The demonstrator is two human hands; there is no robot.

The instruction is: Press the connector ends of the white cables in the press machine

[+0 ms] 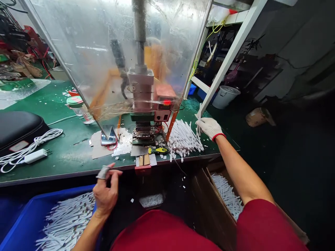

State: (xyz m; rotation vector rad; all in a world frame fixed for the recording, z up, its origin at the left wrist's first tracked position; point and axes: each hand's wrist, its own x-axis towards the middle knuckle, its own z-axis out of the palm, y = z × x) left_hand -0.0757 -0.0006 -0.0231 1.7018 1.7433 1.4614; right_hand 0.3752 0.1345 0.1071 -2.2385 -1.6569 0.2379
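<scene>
My right hand (206,127), in a white knit glove with a red cuff, grips a few long white strips (199,122) upright at the far right of the green table. Just below it lies a loose heap of similar white strips (184,139), next to the base of a metal press machine (142,120). My left hand (106,191) is bare and raised near the table's front edge, above a blue bin. A grey metallic finger guard (103,172) covers one finger, and that hand holds no strip.
A clear plastic shield (78,45) stands around the press. The blue bin (23,212) and a cardboard box (209,212) hold white strips below the table. A phone (108,136), yellow-handled screwdriver (158,150), white charger cable (26,153) and black case (18,130) lie on the table.
</scene>
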